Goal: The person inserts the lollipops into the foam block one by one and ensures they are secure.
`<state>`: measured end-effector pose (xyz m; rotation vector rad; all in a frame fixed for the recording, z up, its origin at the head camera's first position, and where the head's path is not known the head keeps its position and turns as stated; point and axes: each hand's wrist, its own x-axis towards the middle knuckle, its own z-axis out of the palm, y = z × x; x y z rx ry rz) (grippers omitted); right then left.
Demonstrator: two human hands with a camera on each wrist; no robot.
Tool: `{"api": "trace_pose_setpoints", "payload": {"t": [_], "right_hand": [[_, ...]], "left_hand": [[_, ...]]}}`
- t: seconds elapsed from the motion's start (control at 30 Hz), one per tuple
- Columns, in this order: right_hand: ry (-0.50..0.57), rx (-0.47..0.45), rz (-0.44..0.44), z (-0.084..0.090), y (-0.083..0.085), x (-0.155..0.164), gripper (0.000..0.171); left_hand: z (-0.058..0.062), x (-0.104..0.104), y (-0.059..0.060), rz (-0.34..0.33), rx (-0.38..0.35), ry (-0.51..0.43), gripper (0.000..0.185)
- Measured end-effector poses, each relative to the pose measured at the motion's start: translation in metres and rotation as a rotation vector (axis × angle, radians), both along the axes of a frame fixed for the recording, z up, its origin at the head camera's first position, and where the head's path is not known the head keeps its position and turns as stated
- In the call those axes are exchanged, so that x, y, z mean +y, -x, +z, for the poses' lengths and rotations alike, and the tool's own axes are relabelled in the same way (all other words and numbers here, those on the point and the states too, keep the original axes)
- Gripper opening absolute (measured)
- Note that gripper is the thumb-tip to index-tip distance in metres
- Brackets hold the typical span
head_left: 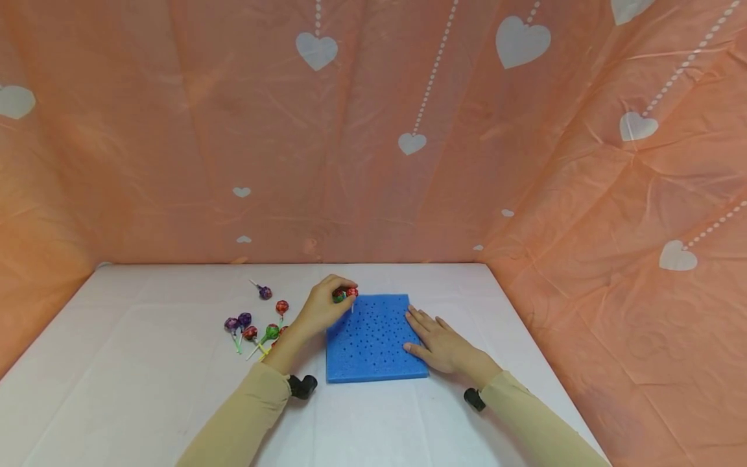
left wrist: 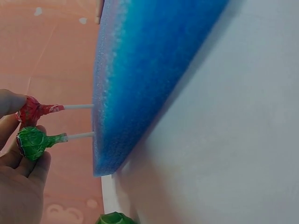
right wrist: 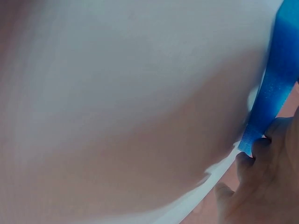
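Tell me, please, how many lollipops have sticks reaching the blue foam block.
2: a red lollipop and a green lollipop, side by side near the far-left corner of the foam block, both by the left hand, which could hide others.

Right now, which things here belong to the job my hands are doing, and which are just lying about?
Job, likely:
red lollipop, in the left hand
green lollipop, beside it
blue foam, touched by the right hand

Lying or hanging about:
loose lollipops, perhaps for later
orange cloth, mere backdrop
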<state>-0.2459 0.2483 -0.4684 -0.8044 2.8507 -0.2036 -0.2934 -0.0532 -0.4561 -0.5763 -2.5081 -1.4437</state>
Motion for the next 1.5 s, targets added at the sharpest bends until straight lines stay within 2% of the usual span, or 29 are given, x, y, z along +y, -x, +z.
{"api": "trace_pose_setpoints", "payload": {"t": [0.23,0.57,0.7,1.07,1.27,1.5], "right_hand": [[0.001,-0.007,-0.004,0.0,0.0,-0.001,0.077],[-0.001,-0.006,-0.005,0.0,0.0,-0.001,0.077],[0.003,-0.005,-0.007,0.001,0.0,-0.001,0.077],[-0.005,-0.005,-0.005,0.0,0.0,0.0,0.078],[-0.012,-0.008,-0.004,-0.002,0.001,0.0,0.077],[-0.008,-0.007,-0.009,-0.002,0.002,0.0,0.077]], "left_hand": [[0.0,0.0,0.001,0.008,-0.02,0.022,0.024],[-0.005,-0.001,-0.001,0.005,0.008,0.062,0.024],[-0.006,-0.001,-0.001,0.01,0.017,0.058,0.023],[-0.005,0.0,-0.005,0.005,-0.015,0.049,0.025],[-0.006,-0.001,-0.006,-0.002,-0.007,0.041,0.032],[0.001,-0.006,-0.009,0.005,0.012,0.014,0.036]]}}
